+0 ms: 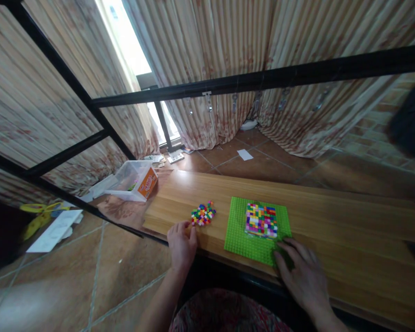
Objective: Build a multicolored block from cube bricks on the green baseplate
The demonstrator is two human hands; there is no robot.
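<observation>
My left hand [182, 244] rests at the near edge of the bench, beside a loose pile of small toy bricks [203, 214] in many colours. Its thumb and forefinger are closed around a tiny pinkish brick [193, 224] at the pile's near side. To the right lies a green studded baseplate [237, 237]. A roughly square block of multicoloured bricks [261, 220] stands on it, several layers high. My right hand [302, 274] is open, fingers apart, at the baseplate's near right corner, with the fingertips close to the block. Its palm hides part of the bench edge.
The wooden bench [349, 230] runs far to the right. A clear plastic box [131, 182] with an orange label stands beyond its left end. Black metal bars [228, 85] cross in front of curtains [221, 46]. Papers [55, 230] lie on the tiled floor.
</observation>
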